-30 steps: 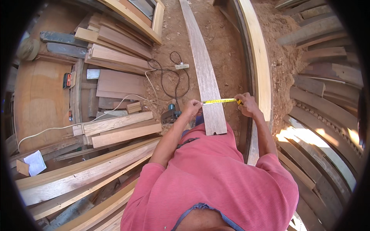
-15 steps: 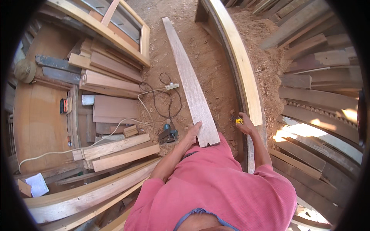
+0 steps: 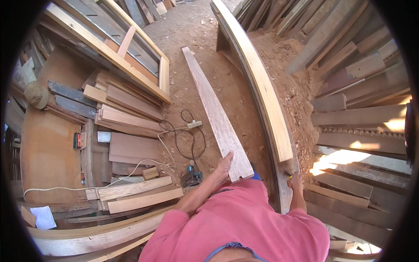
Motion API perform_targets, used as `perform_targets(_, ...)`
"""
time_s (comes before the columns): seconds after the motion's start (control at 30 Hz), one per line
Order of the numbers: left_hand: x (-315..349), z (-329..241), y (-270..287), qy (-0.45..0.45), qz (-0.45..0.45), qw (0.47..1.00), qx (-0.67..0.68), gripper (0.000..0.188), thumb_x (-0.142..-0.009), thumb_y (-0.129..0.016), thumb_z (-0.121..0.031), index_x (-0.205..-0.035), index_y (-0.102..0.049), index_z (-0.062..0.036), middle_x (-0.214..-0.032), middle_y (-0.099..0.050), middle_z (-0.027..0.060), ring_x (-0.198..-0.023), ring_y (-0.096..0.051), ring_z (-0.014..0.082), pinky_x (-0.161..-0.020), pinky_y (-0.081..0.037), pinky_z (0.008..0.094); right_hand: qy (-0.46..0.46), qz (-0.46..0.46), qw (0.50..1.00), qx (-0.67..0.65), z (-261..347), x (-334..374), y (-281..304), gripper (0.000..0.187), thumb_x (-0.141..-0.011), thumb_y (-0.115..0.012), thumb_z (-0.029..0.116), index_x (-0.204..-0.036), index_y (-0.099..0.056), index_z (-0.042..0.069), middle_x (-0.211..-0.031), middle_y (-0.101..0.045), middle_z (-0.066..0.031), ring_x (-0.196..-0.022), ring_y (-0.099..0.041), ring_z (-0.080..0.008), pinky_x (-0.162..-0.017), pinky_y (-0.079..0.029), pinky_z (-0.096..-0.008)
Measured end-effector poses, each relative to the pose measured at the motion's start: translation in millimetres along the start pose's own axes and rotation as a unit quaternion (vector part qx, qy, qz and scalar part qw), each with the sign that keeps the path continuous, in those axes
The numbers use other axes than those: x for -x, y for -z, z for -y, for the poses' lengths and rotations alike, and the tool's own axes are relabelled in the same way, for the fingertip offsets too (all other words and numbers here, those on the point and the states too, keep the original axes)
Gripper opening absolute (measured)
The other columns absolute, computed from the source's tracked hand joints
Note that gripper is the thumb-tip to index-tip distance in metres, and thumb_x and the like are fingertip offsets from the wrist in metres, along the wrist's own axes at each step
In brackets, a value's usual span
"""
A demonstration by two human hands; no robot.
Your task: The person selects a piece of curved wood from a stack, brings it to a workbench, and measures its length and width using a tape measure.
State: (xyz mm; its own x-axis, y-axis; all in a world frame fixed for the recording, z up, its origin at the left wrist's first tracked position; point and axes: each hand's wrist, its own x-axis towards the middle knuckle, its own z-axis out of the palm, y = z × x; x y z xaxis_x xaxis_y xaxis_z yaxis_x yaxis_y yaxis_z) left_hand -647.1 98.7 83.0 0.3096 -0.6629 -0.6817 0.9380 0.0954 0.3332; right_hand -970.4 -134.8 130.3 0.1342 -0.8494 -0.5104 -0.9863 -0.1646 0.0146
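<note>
A long pale-brown wooden plank [image 3: 214,115] stretches away from my lap, with a small notch in its near end. My left hand [image 3: 224,166] is closed on the plank's left edge close to that end, thumb on top. To the right, my right hand [image 3: 295,182] is at the near end of a long, narrow bench [image 3: 283,185]. It is closed round a small yellow-and-dark tool [image 3: 290,177], mostly hidden, so its kind is unclear. A yellowish board [image 3: 267,87] lies along the bench top, its near end just beyond my right hand.
On the floor at left are a teal power tool [image 3: 192,175], a tangled dark cord [image 3: 193,146] and a white power strip [image 3: 194,124]. Stacked boards [image 3: 131,120] and a wooden frame [image 3: 164,78] stand further left. Piled planks [image 3: 360,139] and sawdust [image 3: 301,109] line the right side.
My right hand has moved back toward me, from beside the yellowish board to the bench's near end, taking the small tool along. My left hand still grips the plank; the view has tilted up slightly.
</note>
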Motion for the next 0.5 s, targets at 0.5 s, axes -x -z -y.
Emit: perform_targets(0.5, -9.9, -2.9, -159.6, 0.073, -0.043, 0.982, -0.172, 0.045, -0.097, -0.059, -0.031, -0.130, -0.052, -0.0004, -0.119, -0.064, 0.0152, -0.106, -0.065, 0.0289, -0.092, -0.053, 0.0470, 0.284, 0.257, 0.876, -0.294, 181.9, -29.5, 71.0, 0.052, -0.103, -0.045, 0.037, -0.118, -0.060, -0.010, -0.106, -0.067, -0.0187, -0.088, -0.065, -0.0223, -0.080, -0.051, -0.0367)
